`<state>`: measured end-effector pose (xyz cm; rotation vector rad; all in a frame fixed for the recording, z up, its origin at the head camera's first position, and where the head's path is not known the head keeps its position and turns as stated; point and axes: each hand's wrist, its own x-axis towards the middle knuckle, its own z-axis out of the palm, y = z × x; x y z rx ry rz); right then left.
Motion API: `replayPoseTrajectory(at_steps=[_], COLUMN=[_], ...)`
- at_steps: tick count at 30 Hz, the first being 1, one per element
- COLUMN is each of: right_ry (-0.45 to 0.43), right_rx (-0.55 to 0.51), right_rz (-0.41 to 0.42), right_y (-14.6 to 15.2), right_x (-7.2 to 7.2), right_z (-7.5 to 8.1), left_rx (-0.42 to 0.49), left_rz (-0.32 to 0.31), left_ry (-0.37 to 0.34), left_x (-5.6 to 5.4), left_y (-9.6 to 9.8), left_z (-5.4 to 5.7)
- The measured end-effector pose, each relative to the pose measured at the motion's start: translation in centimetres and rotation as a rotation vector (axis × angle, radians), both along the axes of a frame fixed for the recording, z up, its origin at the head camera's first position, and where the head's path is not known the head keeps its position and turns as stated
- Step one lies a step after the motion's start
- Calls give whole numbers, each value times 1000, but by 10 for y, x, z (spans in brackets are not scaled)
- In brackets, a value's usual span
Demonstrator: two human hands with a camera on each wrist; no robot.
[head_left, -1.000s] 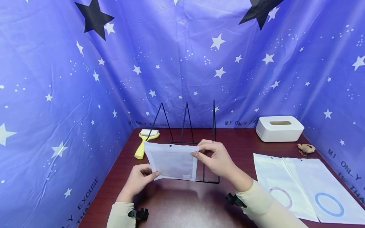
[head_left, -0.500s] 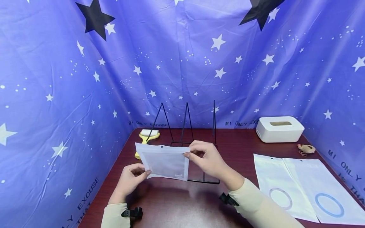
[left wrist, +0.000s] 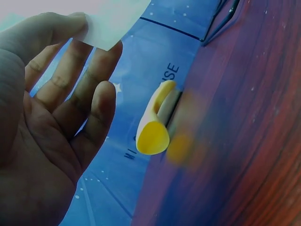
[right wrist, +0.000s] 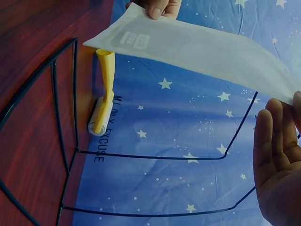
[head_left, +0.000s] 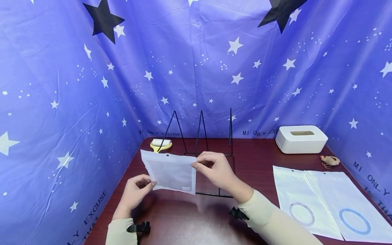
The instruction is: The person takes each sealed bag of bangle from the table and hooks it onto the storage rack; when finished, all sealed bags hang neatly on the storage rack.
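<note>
Two corners of the thin pouch (head_left: 171,173) are in our grip, the lower left pinched by our left hand (head_left: 134,192) and the upper right by our right hand (head_left: 218,170), so it tilts above the surface (head_left: 186,219) in front of the wire rack (head_left: 231,131), with a gap between that rack and the two bags (head_left: 338,187) at right. Its border is white around a greyer, translucent panel whose contents we cannot make out, while each smooth bag shows a ring (head_left: 362,233), in or on it we cannot tell. Beyond stand a yellow-and-white roller (head_left: 161,143) and a slotted, round-cornered box (head_left: 298,146).
</note>
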<state>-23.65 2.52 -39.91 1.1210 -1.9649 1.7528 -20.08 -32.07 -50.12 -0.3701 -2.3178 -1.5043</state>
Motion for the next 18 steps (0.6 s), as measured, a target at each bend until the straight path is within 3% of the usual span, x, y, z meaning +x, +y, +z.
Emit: replayPoseTrajectory(at_steps=[8, 11, 18], right_ry=[0, -27, -59], right_rx=[2, 3, 22], right_rz=[-11, -14, -43], right_y=[-11, -15, -20], right_x=[10, 11, -2], right_z=[13, 14, -2], left_rx=[14, 5, -29], left_rz=[25, 37, 93], left_ry=[-2, -6, -15], left_x=[15, 17, 15], left_y=[10, 10, 6], left_z=[25, 27, 26])
